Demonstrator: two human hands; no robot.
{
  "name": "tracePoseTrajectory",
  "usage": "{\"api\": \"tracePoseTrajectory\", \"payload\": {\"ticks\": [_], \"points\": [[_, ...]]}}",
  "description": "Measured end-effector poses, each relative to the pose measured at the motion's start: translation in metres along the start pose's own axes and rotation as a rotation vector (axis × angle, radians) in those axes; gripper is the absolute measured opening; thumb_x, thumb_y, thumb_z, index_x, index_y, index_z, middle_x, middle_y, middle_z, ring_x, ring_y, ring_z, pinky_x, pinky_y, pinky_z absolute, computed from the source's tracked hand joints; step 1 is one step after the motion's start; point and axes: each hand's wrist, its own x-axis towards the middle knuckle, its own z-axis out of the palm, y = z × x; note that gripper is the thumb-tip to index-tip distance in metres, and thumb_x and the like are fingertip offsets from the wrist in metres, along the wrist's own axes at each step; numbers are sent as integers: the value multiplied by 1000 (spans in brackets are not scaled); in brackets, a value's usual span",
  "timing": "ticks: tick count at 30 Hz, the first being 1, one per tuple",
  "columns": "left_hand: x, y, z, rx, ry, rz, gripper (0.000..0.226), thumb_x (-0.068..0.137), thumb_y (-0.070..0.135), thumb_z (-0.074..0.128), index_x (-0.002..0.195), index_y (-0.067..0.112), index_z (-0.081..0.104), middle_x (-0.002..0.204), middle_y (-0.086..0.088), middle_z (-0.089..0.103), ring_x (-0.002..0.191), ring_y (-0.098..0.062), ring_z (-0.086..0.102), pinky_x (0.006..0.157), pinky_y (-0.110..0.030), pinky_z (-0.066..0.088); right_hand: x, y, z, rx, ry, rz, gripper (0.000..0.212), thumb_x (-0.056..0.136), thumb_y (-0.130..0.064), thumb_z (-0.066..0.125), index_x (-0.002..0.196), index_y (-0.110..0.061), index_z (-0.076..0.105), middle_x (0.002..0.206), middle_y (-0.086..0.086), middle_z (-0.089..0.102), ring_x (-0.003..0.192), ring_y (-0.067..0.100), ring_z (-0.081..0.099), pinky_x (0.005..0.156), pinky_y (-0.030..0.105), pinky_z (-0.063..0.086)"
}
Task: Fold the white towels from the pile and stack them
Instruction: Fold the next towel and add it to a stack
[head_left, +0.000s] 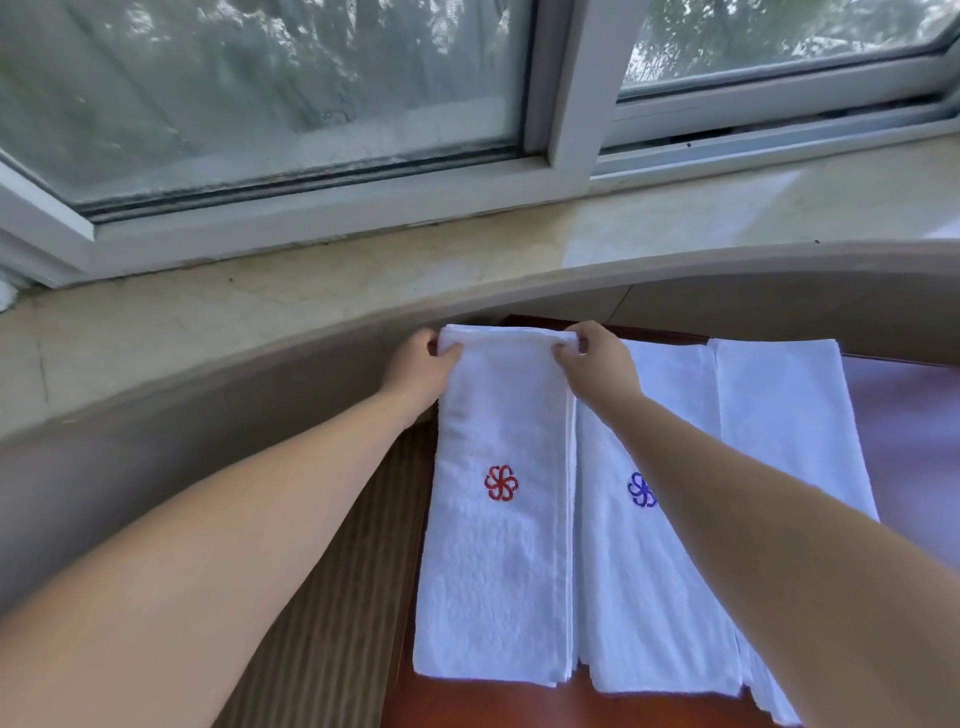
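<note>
Head view looks down over both bare forearms to a reddish-brown wooden table (519, 706) set against a wall below a pale stone window sill (363, 270). On the table's left part lies a long folded white towel with a red flower emblem (502, 483), its length running away from the person toward the wall. The left hand (418, 371) pinches the far left corner of this towel — thumb on top, fingers curled under the edge — and the right hand (597, 364) pinches the far right corner the same way, thumb and fingers clamped on the cloth. Just beside it on the right, touching along the long edge, lies a second white towel with a blue emblem (641, 490), partly hidden by the right forearm. A third white towel (779, 405) lies further right, overlapping the second. Striped carpet (332, 597) shows left of the table.
</note>
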Motion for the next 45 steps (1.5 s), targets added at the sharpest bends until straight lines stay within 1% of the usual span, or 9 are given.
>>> {"api": "tracePoseTrajectory", "payload": {"ticks": [5, 11, 20, 24, 29, 35, 37, 41, 45], "points": [[9, -22, 16, 44, -56, -112, 47, 95, 43, 64, 135, 20, 53, 97, 12, 61, 82, -18, 70, 78, -40, 62, 7, 21, 16, 64, -59, 70, 50, 98, -20, 54, 147, -25, 45, 139, 0, 56, 101, 17, 56, 79, 31, 50], [-9, -40, 15, 73, -92, -157, 60, 94, 43, 65, 144, 19, 45, 96, 7, 63, 74, -14, 67, 50, -25, 50, -14, 27, 21, 127, -50, 61, 64, 93, -10, 47, 150, -38, 36, 152, -7, 44, 98, 17, 64, 63, 27, 48], [-82, -75, 21, 46, -190, -244, 47, 91, 53, 67, 122, 23, 48, 102, 0, 68, 69, -14, 64, 43, -21, 43, -98, 59, 27, 87, -70, 128, 60, 91, -12, 56, 146, -28, 40, 131, -5, 55, 106, 15, 59, 91, 39, 55], [-114, -96, 25, 15, -202, -238, 45, 89, 54, 69, 114, 20, 54, 102, 1, 68, 72, -10, 64, 39, -15, 41, -134, 72, 32, -3, -126, 195, 57, 90, -13, 58, 144, -20, 40, 121, 2, 62, 102, 23, 61, 89, 36, 53], [-156, -125, 24, 69, -269, -281, 51, 87, 62, 66, 115, 21, 56, 108, 4, 66, 87, -12, 64, 60, -25, 44, -175, 82, 42, -19, -271, 360, 54, 93, -25, 63, 139, -10, 39, 96, 0, 53, 94, 25, 59, 80, 36, 53], [-202, -150, 20, 147, -483, -459, 49, 86, 59, 70, 113, 18, 65, 94, -1, 66, 68, -12, 55, 57, -24, 44, -233, 107, 42, 112, -585, 565, 24, 92, -18, 67, 109, -5, 56, 89, 12, 57, 71, 26, 59, 71, 37, 63], [-212, -152, 18, 110, -541, -520, 44, 83, 49, 78, 111, 16, 66, 87, -1, 60, 60, -8, 52, 53, -22, 45, -242, 111, 38, 182, -592, 584, 13, 91, -7, 63, 103, -7, 57, 94, 14, 55, 73, 26, 59, 73, 40, 64], [-221, -153, 21, -56, -571, -539, 43, 80, 39, 84, 111, 15, 66, 83, 1, 61, 56, -7, 51, 54, -22, 46, -245, 119, 28, 192, -547, 517, 35, 88, -9, 64, 123, -10, 57, 107, 12, 55, 77, 26, 60, 80, 42, 64], [-235, -157, 32, 110, -644, -510, 43, 90, 43, 72, 123, 19, 60, 95, 2, 79, 59, -5, 56, 57, -20, 47, -257, 128, 28, 31, -533, 455, 26, 90, -13, 53, 117, -10, 52, 95, 15, 72, 78, 33, 74, 78, 39, 64]]}}
